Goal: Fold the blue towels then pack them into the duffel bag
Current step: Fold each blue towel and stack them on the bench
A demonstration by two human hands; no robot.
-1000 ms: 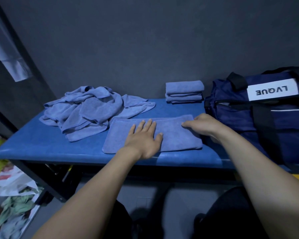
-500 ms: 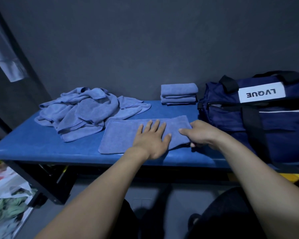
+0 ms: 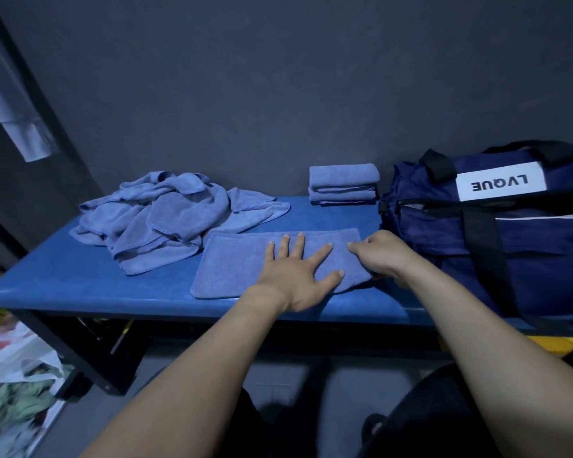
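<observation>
At the centre of the frame we see a flat, half-folded blue terry towel (image 3: 245, 262) on the blue padded worktop (image 3: 63, 276). Our left hand (image 3: 295, 276) presses it with fingers spread straight; our right hand (image 3: 382, 256) pinches its right edge. Crumpled blue towels (image 3: 159, 219) lie centre-left, a folded stack (image 3: 343, 185) behind, and the navy fabric duffel bag (image 3: 497, 233) at right.

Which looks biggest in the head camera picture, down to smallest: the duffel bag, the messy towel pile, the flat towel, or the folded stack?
1. duffel bag, though cut off by the frame edge
2. messy towel pile
3. flat towel, partly under both hands
4. folded stack, farthest back
</observation>
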